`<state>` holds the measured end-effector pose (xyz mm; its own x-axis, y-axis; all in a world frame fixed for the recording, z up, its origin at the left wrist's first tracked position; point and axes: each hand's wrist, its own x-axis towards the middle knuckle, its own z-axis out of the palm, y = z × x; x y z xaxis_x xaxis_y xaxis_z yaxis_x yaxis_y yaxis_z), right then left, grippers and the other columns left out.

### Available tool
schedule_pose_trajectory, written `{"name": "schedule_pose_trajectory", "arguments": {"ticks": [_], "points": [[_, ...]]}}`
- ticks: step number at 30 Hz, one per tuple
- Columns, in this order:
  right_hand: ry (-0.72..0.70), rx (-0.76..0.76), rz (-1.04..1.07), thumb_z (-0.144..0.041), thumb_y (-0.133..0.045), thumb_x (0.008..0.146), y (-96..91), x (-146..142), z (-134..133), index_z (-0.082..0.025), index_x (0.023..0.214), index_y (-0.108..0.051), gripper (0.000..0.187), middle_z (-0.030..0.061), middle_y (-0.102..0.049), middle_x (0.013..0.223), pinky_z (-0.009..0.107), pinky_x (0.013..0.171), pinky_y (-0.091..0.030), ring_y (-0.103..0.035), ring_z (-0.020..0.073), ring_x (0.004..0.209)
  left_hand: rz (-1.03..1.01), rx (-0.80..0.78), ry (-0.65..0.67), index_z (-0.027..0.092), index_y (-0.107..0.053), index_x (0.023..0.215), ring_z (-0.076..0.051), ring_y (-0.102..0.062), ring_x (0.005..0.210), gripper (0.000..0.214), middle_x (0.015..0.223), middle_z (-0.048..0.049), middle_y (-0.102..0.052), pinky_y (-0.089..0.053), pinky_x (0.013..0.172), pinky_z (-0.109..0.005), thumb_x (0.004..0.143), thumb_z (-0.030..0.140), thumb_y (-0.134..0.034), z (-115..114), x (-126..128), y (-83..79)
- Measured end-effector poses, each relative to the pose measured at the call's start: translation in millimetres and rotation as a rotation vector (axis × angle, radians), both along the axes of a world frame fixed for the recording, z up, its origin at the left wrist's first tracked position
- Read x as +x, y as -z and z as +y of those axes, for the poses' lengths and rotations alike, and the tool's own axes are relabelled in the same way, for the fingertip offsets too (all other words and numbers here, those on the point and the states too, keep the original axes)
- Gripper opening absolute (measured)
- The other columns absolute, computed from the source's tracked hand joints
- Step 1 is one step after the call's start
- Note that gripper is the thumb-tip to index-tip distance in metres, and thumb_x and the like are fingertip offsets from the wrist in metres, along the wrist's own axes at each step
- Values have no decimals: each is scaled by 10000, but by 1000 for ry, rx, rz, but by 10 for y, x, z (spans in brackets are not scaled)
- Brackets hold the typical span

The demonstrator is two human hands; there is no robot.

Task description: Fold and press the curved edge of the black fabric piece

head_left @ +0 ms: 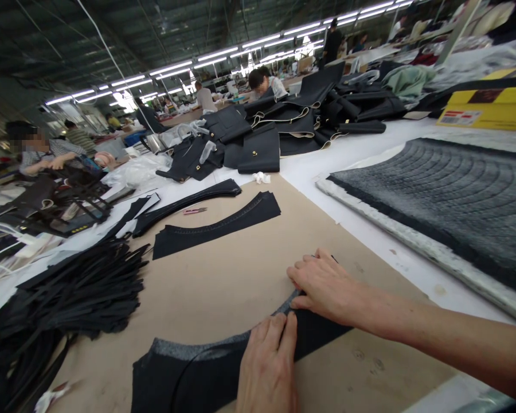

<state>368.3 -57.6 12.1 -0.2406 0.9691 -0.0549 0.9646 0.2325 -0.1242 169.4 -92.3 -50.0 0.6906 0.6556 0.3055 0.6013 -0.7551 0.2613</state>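
Observation:
A black curved piece of material (215,376) lies on the tan board, with a greyish band along its concave edge. A narrow black strip (181,376) curves over its left part and runs toward my hands. My left hand (270,358) rests on the piece, fingers stretched out and pressing down near the grey edge. Farther right, my right hand (322,287) bends its fingers over the piece's edge, thumb close to my left fingertips. What lies beneath the right fingers is mostly hidden.
Another curved black piece (217,223), a curved black stack (189,206) and small red thread snips (195,211) lie farther back. A heap of black strips (81,287) is at left. Black bags (258,140), a grey-coated black panel (447,189) and a yellow box (488,106) stand beyond.

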Motion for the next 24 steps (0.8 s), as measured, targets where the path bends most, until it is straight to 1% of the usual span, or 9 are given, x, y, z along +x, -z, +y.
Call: {"name": "schedule_pose_trajectory", "arguments": {"ticks": [2, 3, 6, 8, 11, 14, 17, 20, 24], "points": [[46, -71, 60, -363, -761, 748, -54, 12, 15, -168, 815, -585, 271, 83, -616, 855, 425, 858, -335, -554, 302, 920, 27, -58, 2, 125, -479, 1309, -230, -530, 988, 634, 1127, -94, -598, -471, 874, -336, 684, 35, -419, -8, 78, -28], [66, -115, 93, -350, -762, 739, -86, 33, 32, -170, 804, -584, 262, 79, -618, 857, 396, 821, -353, -559, 292, 905, 36, -73, -12, 120, -483, 1307, -230, -531, 974, 631, 1119, -94, -599, -475, 864, -337, 684, 38, -427, -11, 103, -37], [102, -219, 176, -323, -746, 720, -155, 176, 113, -186, 794, -587, 223, 42, -626, 831, 294, 648, -365, -578, 230, 792, 60, -85, -55, 117, -481, 1316, -231, -527, 971, 643, 1120, -92, -592, -470, 870, -346, 681, 25, -433, -11, 136, -46], [113, -270, 228, -274, -724, 718, -162, 309, 176, -192, 810, -599, 175, 18, -627, 806, 258, 589, -346, -575, 192, 738, 84, -71, -46, 124, -477, 1322, -227, -527, 958, 658, 1106, -85, -591, -469, 863, -347, 674, 19, -439, -5, 144, -40], [101, -324, 304, -185, -664, 735, -131, 474, 244, -191, 800, -616, 81, -9, -620, 746, 227, 572, -343, -566, 153, 700, 76, 9, -48, 134, -481, 1316, -222, -526, 912, 646, 1056, -80, -592, -469, 817, -341, 680, 26, -448, 2, 159, 2], [83, -341, 365, -132, -605, 750, -91, 540, 257, -188, 781, -619, 66, -24, -614, 711, 211, 570, -346, -558, 134, 672, 27, 111, -65, 133, -487, 1304, -224, -525, 889, 620, 1028, -81, -592, -459, 794, -340, 694, 26, -442, 2, 177, 77], [82, -319, 394, -91, -568, 747, -75, 538, 232, -181, 811, -623, 123, -13, -624, 746, 210, 584, -351, -561, 140, 694, 9, 144, -78, 139, -485, 1306, -222, -523, 905, 620, 1049, -77, -590, -451, 791, -339, 703, 5, -425, -3, 194, 135], [71, -303, 399, -68, -565, 735, -68, 527, 211, -178, 803, -618, 140, -7, -626, 750, 212, 593, -348, -558, 145, 704, -13, 170, -93, 148, -504, 1290, -217, -521, 896, 611, 1041, -74, -592, -449, 778, -341, 707, -8, -408, -3, 215, 154], [56, -282, 393, -61, -571, 727, -27, 530, 213, -181, 777, -605, 135, -2, -629, 753, 223, 609, -343, -559, 157, 718, -19, 179, -113, 163, -514, 1284, -211, -520, 878, 608, 1020, -63, -598, -443, 761, -340, 710, -9, -411, 2, 237, 140]]}}
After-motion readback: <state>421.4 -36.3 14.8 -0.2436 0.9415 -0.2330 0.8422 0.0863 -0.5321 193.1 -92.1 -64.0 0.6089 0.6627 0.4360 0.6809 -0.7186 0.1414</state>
